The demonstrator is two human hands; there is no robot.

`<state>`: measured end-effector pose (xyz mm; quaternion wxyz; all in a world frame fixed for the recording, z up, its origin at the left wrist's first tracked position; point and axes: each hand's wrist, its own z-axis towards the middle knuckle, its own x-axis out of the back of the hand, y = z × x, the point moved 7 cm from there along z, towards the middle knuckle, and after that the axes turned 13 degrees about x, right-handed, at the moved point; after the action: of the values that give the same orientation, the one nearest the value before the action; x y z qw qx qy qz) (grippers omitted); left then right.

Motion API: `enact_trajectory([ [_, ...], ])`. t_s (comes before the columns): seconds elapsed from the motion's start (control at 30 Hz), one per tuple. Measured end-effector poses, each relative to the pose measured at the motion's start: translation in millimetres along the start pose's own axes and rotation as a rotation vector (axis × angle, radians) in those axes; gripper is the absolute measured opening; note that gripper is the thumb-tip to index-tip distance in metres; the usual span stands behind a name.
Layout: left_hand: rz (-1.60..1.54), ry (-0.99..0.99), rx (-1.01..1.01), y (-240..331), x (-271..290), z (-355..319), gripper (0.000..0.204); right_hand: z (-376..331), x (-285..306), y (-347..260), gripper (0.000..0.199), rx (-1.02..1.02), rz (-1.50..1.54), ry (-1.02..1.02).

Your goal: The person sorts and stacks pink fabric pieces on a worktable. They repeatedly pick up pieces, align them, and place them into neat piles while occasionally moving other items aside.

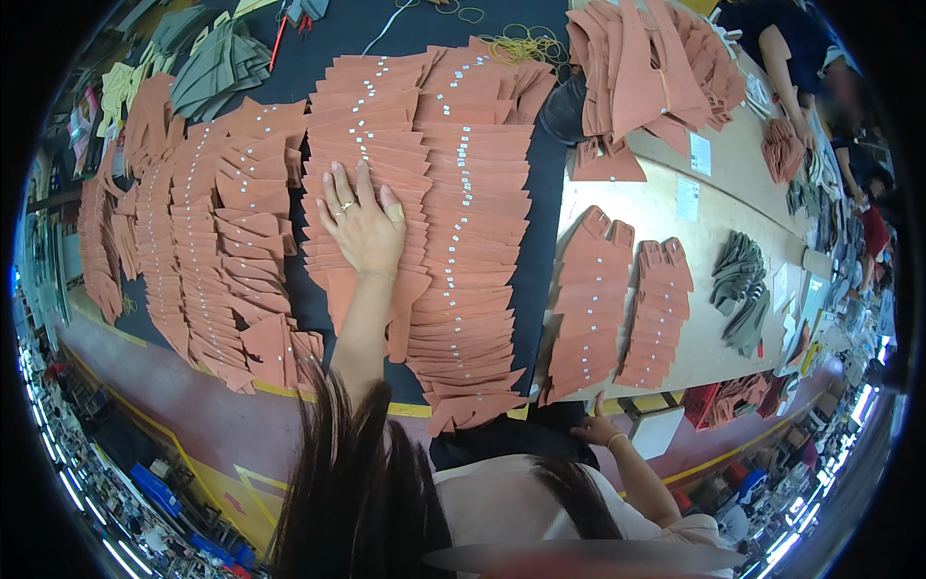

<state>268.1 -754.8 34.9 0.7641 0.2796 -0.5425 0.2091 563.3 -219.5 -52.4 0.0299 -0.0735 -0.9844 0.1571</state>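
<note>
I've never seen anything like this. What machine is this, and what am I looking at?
No machine is working here: these are a person's bare hands. The picture comes from a wide fisheye camera on that person's head, looking down, so straight edges bend. Overlapping salmon-coloured pieces with small white labels lie in columns on a dark table. The left hand rests flat on one column, fingers spread. The right hand is by the near edge of a pale table; I can't tell whether it holds anything.
</note>
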Motion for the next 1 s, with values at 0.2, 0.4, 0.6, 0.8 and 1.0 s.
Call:
enact_trajectory([
  [0.2,0.003,0.042,-0.012,2,2,0,0.047,0,-3,9,0.037,0.012,0.107,0.093],
  [0.4,0.02,0.116,-0.041,0,-1,-3,0.045,-2,-9,12,0.039,-0.045,0.247,0.268],
  [0.6,-0.086,0.029,-0.056,-16,-10,3,0.046,-4,-5,2,0.035,0.027,0.161,0.417],
  [0.8,-0.401,-0.119,-0.259,-4,49,-34,0.059,-14,-8,-6,0.028,0.057,0.051,0.63],
  [1.0,-0.318,-0.36,-0.667,25,99,-219,0.075,-22,-13,-14,0.026,0.09,0.071,0.852],
])
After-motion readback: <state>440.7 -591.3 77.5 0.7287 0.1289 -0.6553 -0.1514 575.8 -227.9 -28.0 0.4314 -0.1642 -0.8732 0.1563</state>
